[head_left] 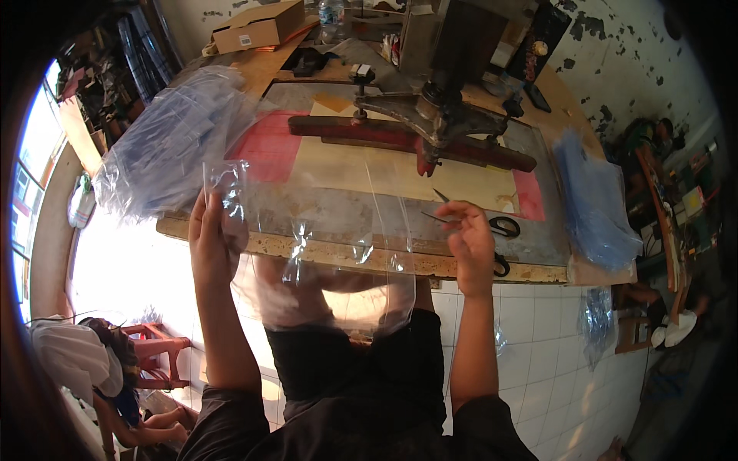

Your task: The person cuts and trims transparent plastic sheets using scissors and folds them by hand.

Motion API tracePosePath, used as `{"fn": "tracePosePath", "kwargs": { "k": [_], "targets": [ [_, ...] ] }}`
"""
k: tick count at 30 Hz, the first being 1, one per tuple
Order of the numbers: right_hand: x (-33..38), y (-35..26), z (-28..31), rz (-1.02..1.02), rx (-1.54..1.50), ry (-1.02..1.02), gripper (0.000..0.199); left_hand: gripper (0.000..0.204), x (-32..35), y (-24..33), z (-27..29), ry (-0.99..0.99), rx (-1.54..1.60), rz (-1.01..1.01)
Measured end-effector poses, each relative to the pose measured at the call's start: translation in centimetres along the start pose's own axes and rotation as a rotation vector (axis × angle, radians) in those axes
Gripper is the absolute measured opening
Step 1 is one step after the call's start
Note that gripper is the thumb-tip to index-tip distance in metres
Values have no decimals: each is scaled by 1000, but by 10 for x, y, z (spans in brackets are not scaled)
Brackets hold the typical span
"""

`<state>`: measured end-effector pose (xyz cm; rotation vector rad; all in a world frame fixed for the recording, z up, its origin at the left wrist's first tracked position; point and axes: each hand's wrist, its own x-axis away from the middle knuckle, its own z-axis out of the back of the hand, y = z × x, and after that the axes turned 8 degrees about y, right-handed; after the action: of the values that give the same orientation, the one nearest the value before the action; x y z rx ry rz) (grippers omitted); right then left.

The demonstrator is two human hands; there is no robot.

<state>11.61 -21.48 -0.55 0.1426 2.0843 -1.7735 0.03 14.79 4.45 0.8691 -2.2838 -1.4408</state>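
Observation:
My left hand [217, 234] is closed on the left edge of a clear plastic sheet or bag [323, 265]. The plastic hangs in front of the bench edge and over my lap, with glare along its folds. Its right edge falls short of my right hand [470, 238]. That hand has its fingers bent around the middle of a pair of scissors [503, 226]. Their black handle loops stick out to the right and the parted blades point left. Beyond both hands stands a heat-press-like machine with a long red-edged bar [415, 140] over a yellow and pink surface [265, 146].
A heap of clear plastic pieces [173, 134] lies on the bench's left, and a bluish plastic stack [592, 200] on its right. Behind are a cardboard box [257, 27] and a water bottle [331, 19]. Another person [92, 369] sits lower left near a red stool [157, 353].

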Motion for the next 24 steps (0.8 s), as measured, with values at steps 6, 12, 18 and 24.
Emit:
{"fn": "tracePosePath", "kwargs": {
  "k": [6, 12, 18, 24],
  "targets": [
    [22, -64, -31, 502, 351, -11, 92, 28, 72, 68, -48, -640, -367, -240],
    [64, -99, -52, 709, 809, -10, 84, 21, 82, 88, -68, -268, -336, -340],
    [118, -93, -61, 720, 919, -209, 89, 28, 82, 151, 36, 354, -1600, -1407],
    [134, -59, -119, 453, 264, -449, 93, 42, 121, 112, -6, 565, -1041, -1126]
  ]
}}
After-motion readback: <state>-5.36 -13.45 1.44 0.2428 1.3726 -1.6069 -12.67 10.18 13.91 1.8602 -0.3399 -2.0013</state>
